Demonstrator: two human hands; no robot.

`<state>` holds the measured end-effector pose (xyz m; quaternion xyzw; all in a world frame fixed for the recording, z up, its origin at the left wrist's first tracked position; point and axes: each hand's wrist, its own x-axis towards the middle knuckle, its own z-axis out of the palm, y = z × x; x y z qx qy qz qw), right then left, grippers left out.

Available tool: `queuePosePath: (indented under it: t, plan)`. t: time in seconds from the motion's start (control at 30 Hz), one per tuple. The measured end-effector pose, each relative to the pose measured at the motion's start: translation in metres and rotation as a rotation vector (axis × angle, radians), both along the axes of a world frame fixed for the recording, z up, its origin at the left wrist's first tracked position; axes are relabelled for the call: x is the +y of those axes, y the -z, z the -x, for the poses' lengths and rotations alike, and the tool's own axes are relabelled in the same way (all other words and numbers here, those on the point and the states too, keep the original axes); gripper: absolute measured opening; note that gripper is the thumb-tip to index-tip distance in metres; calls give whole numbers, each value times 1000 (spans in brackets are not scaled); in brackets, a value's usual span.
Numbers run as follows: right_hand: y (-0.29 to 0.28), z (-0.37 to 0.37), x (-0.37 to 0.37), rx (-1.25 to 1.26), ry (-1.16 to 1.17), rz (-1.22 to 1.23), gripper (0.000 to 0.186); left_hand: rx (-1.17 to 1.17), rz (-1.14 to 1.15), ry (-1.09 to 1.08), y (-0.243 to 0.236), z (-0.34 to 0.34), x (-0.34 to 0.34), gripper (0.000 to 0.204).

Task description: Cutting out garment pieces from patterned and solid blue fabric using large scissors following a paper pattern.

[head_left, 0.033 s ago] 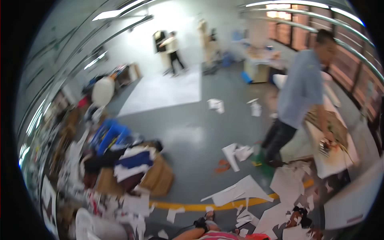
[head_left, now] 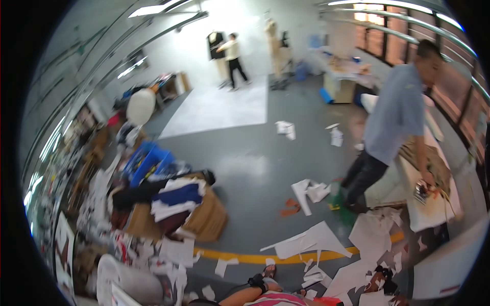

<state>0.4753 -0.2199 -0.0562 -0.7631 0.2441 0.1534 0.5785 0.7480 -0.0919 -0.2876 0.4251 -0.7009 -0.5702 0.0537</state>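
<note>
Only a forearm (head_left: 250,295), hands cut off below.

- A garment or pattern-cutting workshop.
- Cut paper pieces (head_left: 312,239) litter the grey floor (head_left: 245,168).
- Folded fabric heaps a cardboard box (head_left: 206,217).
- A dress form (head_left: 273,38) stands by the far wall.
- A worker leans over a cutting table (head_left: 434,209).

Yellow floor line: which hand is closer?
Left, it seems: the left hand, black strap at its wrist, lies just below the yellow line. The right hand is not in view.
</note>
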Motion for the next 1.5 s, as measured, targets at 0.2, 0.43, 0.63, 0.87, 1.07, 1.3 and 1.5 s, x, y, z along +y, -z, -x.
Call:
queuePosePath:
  t: [0.2,0.43,0.63,0.87,1.07,1.3,1.5]
  plan:
    - [37,-18,-13,115,-376,-67,49,-138,-27,-546,-6,-4,72,43]
    - [62,-86,-17,160,-559,-46,50,-132,-181,-592,-21,-58,84,48]
    - [87,-157,-26,64,-624,13,50,-20,-179,-701,-14,-110,125,55]
    - [42,-272,-11,202,-839,119,57,142,-134,-916,-28,-138,168,49]
    - [161,-278,-18,62,-790,14,67,-3,-91,-954,-13,-199,157,51]
    - [143,-229,-44,120,-530,30,71,-120,-137,-868,-48,-249,2,50]
    - [141,-178,-60,136,-321,54,71,-163,-70,-700,-71,-232,-94,50]
